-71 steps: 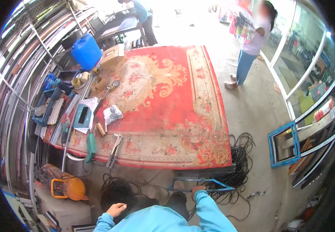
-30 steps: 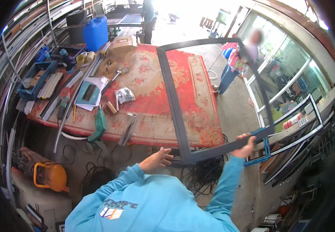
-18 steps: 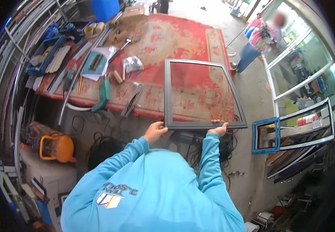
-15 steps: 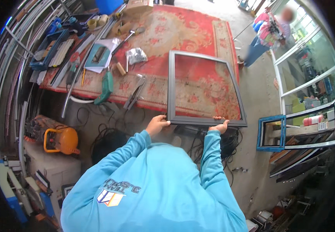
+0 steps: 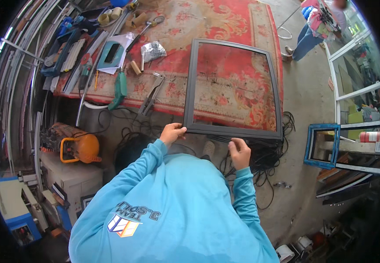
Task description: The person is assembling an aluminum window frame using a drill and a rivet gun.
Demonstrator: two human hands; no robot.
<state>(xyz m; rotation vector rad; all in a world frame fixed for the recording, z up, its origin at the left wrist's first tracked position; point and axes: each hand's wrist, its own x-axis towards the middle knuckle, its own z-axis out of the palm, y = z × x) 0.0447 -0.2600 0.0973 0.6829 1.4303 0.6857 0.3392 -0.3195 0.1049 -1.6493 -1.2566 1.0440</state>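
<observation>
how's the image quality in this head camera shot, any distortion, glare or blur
Head view: strong fisheye bend, so the dark frame looks bowed and the corners are black; daylight washes out the floor top right; the left hand and right hand look sharp.

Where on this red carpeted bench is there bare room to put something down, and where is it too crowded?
Bare carpet shows inside the dark frame, which the left hand grips at its near corner while the right hand is just below its near rail, and beyond it toward the far edge of the carpet. The left side is crowded: pliers, green tool, foil wad, papers.
</observation>
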